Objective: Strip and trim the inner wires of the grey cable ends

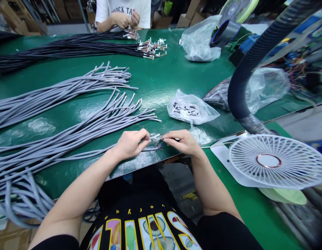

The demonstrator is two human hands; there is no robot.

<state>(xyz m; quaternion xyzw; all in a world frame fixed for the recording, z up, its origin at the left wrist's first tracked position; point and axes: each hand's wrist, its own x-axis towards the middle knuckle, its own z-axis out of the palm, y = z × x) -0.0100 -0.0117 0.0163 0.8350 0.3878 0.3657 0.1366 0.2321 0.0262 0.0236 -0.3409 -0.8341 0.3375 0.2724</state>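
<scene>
My left hand is closed in a pinch on the end of a grey cable near the front edge of the green table. Thin coloured wires fan out of that end between my hands. My right hand is also closed, pinching a small dark part right at the wire tips. A bundle of grey cables stretches away to the left of my left hand.
A clear bag of small dark parts lies just beyond my hands. A white fan and a black ribbed hose stand at the right. Black cables with connectors lie far across, where another person's hands work.
</scene>
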